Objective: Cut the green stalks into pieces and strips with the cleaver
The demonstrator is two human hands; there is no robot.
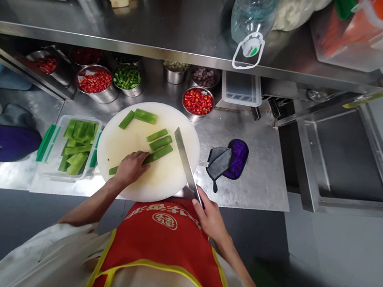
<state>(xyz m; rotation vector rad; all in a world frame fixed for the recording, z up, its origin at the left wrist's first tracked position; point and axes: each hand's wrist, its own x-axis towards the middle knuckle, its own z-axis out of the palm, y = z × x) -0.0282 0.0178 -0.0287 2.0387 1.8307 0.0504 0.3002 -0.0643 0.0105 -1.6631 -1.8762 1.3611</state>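
Observation:
My right hand [209, 215] is wrapped round the handle of a long kitchen knife [185, 156]. Its blade points away from me over the right part of a round white cutting board [147, 187]. On the board, my left hand [131, 168] has its fingers curled down on a green stalk piece [158, 154] that looks like celery. Under that palm, the end of another piece [112, 170] pokes out to the left. Two pieces [160, 143] lie just beyond my fingers, and two more [145, 116] near the board's far edge.
A clear box [50, 159] of green pieces stands left of the board. Behind it are metal cups of chopped red chilli [198, 101] and green pepper [127, 76]. Purple-grey cloths [236, 158] lie on the right. An overhead shelf [182, 24] carries a big water bottle [254, 12].

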